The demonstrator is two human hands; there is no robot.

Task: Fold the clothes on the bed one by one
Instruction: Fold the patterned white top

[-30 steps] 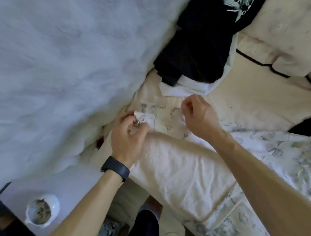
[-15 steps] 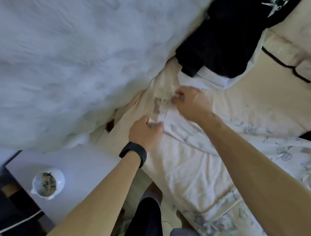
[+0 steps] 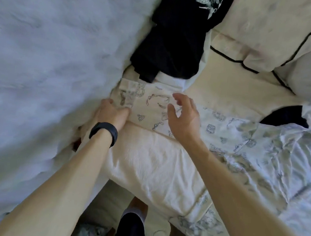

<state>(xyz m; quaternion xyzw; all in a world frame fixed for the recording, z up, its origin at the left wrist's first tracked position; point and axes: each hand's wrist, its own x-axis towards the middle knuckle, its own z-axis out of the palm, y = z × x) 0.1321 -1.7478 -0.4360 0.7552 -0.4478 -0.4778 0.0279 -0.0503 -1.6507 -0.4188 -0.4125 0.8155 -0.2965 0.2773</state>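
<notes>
Mid-fold on printed garment (image 3: pixel 152 104): left hand (image 3: pixel 110 112) flat, pressing its edge; right hand (image 3: pixel 184 115) spread, hovering. Next I'd smooth, then fold over.

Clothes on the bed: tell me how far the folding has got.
No finished stack shows. In hand: the printed cloth lies flat in a neat rectangle, left hand on its edge, right hand open above it. Left: the crumpled black garment beyond it, and perhaps a dark piece at right.

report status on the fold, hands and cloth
Left hand rests on left edge of printed cloth. Right hand open, over it. Black garment lies just beyond.
</notes>
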